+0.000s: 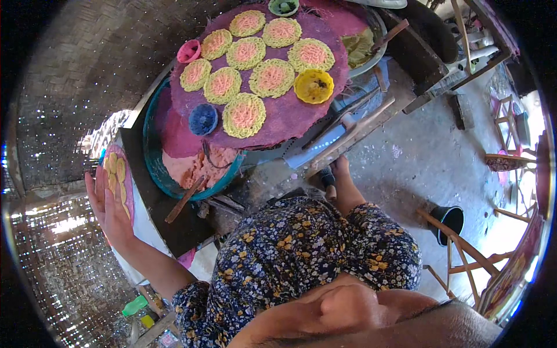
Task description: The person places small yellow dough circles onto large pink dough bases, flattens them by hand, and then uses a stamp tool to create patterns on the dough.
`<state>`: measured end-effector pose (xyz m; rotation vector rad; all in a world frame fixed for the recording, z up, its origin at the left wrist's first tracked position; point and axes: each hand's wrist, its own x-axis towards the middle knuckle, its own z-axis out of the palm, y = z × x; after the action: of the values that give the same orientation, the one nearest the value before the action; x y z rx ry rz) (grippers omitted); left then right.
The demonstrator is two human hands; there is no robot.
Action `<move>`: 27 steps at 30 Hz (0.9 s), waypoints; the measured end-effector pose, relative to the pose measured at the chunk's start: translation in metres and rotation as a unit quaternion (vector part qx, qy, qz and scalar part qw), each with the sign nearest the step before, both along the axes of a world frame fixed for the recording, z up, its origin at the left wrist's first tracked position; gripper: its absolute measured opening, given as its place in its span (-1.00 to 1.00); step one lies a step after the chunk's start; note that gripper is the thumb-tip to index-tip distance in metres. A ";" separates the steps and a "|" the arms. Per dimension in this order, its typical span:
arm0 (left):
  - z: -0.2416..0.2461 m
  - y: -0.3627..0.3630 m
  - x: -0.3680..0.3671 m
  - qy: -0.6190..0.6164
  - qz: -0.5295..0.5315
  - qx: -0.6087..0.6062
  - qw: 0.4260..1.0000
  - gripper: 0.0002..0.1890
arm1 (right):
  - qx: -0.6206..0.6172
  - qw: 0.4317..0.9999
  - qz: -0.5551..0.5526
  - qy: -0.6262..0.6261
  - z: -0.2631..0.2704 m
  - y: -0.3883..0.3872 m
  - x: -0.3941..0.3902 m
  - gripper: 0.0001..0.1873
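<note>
My left hand (109,204) is raised at the far left, fingers apart and holding nothing, in front of a pink mat (130,198) with yellow pieces. My right forearm (347,191) reaches down from its sleeve beside a dark object; whether the hand holds anything is unclear. Before me, a round purple cloth-covered board (287,117) bears several lacy yellow-green discs with pink centres (243,115). On it stand a blue cup (203,119), a pink cup (189,51), a green cup (283,6) and a yellow scalloped cup (313,86).
A teal basin (150,143) holds crumbly pink dough (187,169) and a wooden-handled tool (185,200). Behind the board, another basin (377,56) holds a green mass (359,45). A wooden beam (354,137) crosses beside it. A black bucket (450,222) stands right, near wooden stands (474,252).
</note>
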<state>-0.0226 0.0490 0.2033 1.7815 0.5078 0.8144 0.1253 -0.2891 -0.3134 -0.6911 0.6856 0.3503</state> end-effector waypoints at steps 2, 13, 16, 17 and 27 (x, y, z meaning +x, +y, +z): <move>0.002 -0.005 -0.001 0.000 0.001 -0.008 1.000 -0.44 | -0.013 0.997 0.054 -0.047 -0.029 -0.031 -0.009 -0.80; -0.034 0.011 -0.002 -0.031 -0.099 -0.066 0.992 -0.44 | -0.119 0.991 -0.048 0.033 0.048 -0.170 -0.069 -0.83; -0.034 0.010 0.021 -0.050 -0.140 -0.037 0.988 -0.43 | -0.159 0.980 -0.117 0.022 0.053 -0.198 -0.094 -0.83; -0.034 0.009 0.028 -0.054 -0.158 -0.043 0.985 -0.43 | -0.184 0.969 -0.161 0.015 0.055 -0.212 -0.105 -0.83; -0.030 0.011 0.052 -0.105 -0.221 -0.052 0.968 -0.44 | -0.326 0.872 -0.345 -0.117 0.168 -0.366 -0.181 -0.75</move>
<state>0.0293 0.0598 0.1729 1.6049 0.0083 0.6373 -0.0553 -0.6555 -0.1456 -1.0450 0.7718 -0.6555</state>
